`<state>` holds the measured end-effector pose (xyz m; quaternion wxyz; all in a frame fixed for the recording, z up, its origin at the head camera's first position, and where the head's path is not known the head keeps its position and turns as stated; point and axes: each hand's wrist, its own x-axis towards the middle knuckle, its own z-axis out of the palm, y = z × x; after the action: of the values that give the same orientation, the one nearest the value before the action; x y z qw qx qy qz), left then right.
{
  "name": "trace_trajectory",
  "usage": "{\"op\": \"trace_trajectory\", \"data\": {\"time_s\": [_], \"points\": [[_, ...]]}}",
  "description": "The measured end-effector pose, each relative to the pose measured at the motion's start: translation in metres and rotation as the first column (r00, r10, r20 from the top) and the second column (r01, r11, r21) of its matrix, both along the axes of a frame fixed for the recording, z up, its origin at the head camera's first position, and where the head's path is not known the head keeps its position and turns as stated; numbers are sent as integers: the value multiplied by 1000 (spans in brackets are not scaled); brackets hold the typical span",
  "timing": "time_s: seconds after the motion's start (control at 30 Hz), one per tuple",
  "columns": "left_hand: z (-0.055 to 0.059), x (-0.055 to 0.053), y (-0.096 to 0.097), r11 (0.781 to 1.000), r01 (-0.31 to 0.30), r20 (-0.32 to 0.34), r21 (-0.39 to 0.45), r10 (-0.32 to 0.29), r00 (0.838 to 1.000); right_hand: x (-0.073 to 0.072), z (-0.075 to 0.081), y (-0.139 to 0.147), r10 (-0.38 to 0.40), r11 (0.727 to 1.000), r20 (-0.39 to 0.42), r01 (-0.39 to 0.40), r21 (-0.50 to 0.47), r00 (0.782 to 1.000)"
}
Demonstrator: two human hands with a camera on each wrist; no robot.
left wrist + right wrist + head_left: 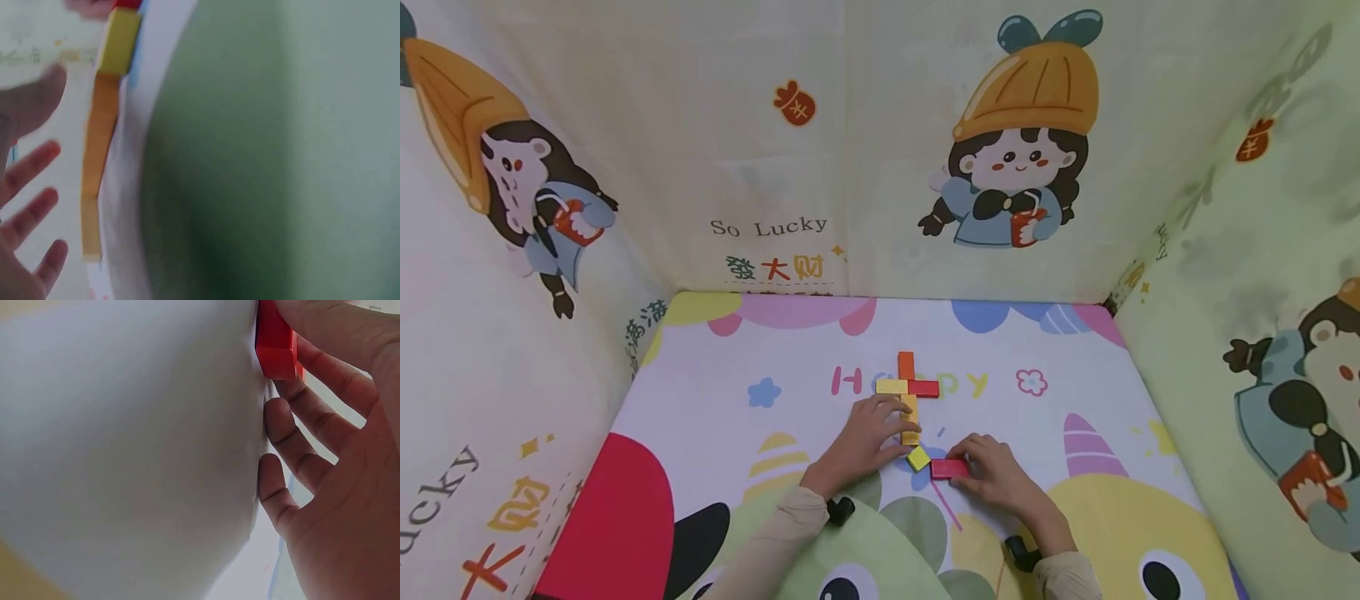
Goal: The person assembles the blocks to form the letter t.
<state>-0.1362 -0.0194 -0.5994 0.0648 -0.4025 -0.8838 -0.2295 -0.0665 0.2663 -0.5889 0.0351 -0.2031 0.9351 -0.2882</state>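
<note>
Several toy blocks lie joined in a cross-like figure on the printed mat. At its top is an orange block (906, 365), above a pale yellow block (891, 387) and a red block (925, 389) side by side. Light orange blocks (910, 437) run down from these to a tilted yellow-green block (918, 458). My left hand (867, 435) hovers beside the light orange blocks; in the left wrist view its spread fingers stand apart from them. With thumb and fingers, my right hand (1000, 473) pinches a lower red block (277, 344), whose left end meets the yellow-green block's corner.
The patterned mat (700, 400) is printed with cartoon shapes and lettering. Cream cloth walls (880, 167) with cartoon figures rise behind it and at both sides. A dark wrist strap piece (841, 510) shows at the left wrist, another (1022, 553) at the right.
</note>
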Motion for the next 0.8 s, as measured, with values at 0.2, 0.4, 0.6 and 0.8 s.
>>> {"op": "trace_trajectory", "data": {"time_s": [0.2,0.4,0.6,0.8], "points": [[-5,11,9,996,63,24,-58,-61,998,-1,-4,4,1,1000,20,-1,-4,1000],[-6,12,13,997,57,22,-57,-56,998,0,-4,8,3,1000,21,-2,-15,1000],[-8,12,12,997,39,28,-67,-37,999,2,-2,6,10,1000,18,-10,-26,1000],[-8,11,10,997,37,26,-64,-35,999,1,-3,4,15,999,5,-15,-32,1000]]}}
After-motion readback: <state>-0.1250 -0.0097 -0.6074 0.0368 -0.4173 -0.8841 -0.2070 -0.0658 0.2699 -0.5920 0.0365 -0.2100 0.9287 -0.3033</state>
